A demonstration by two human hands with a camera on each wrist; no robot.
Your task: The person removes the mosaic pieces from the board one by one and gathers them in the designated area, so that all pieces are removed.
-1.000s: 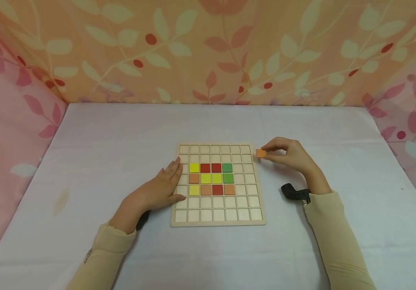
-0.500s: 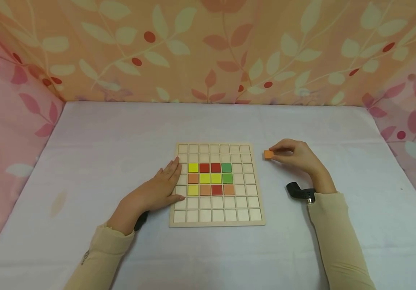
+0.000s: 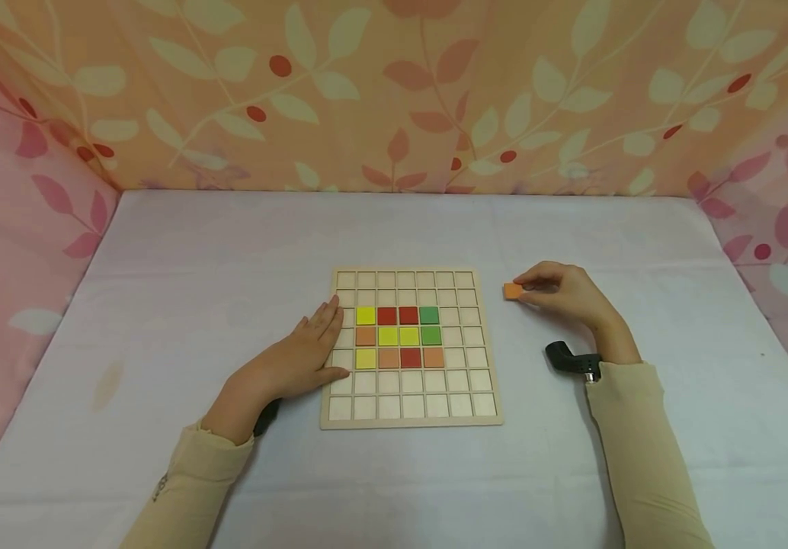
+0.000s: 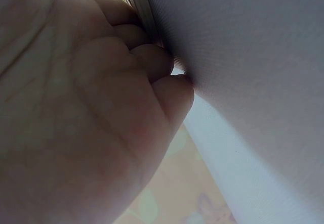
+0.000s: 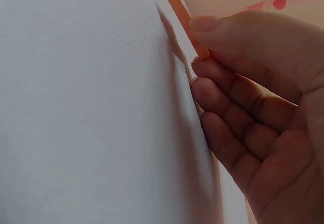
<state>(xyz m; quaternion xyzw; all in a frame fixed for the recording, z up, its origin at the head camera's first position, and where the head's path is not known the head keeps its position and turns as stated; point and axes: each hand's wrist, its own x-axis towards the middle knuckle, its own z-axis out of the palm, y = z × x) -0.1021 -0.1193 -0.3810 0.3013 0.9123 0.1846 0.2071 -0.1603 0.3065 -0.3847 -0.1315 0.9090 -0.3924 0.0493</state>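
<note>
A wooden grid board [image 3: 411, 423] lies in the middle of the table, with yellow, red, green and orange square tiles set in three of its rows. My left hand [image 3: 298, 358] rests with straight fingers along the board's left edge, thumb over the lower left cells. In the left wrist view the palm [image 4: 91, 107] shows beside the board's edge. Off the board's upper right side, my right hand [image 3: 565, 293] pinches an orange tile [image 3: 514, 291] between thumb and fingers. The right wrist view shows this tile edge-on, low over the cloth, its contact with the cloth unclear.
A white cloth [image 3: 229, 244] covers the table. Floral curtains [image 3: 394, 99] stand at the back and on both sides. A black wrist device [image 3: 572, 360] sits by the right wrist.
My right hand has moved a short way to the right with the orange tile, away from the board's edge. The left hand stays on the board.
</note>
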